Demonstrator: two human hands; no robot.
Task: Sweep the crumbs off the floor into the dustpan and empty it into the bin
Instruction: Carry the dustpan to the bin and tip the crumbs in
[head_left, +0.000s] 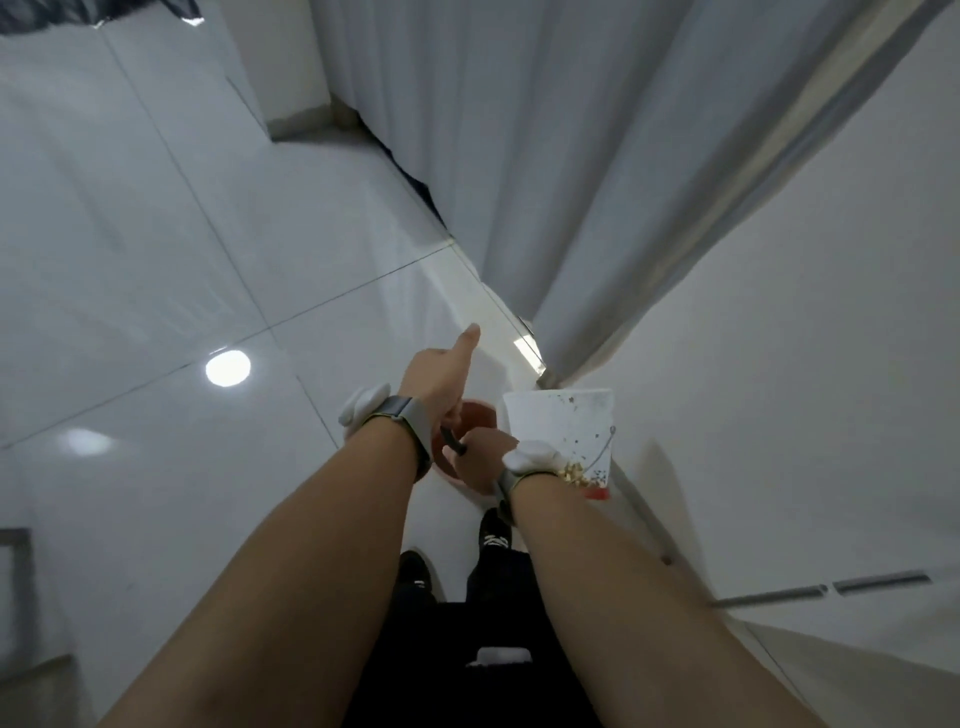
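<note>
A red dustpan (474, 414) hangs low in the middle of the view, just left of a white square bin (558, 415) with a wire handle. Yellowish crumbs (574, 473) and a red scrap lie in the bottom of the bin. My left hand (439, 382) is above the dustpan with the thumb stuck out straight; its fingers curl down onto the pan and are mostly hidden. My right hand (485, 457) grips a dark handle (453, 442) that runs between both hands. What the handle belongs to is hidden.
The bin stands against a white wall (779, 364) on the right, at the foot of a long white curtain (545, 156). Glossy white floor tiles (182, 260) stretch to the left. My black shoes (493, 535) are just behind the bin and the pan.
</note>
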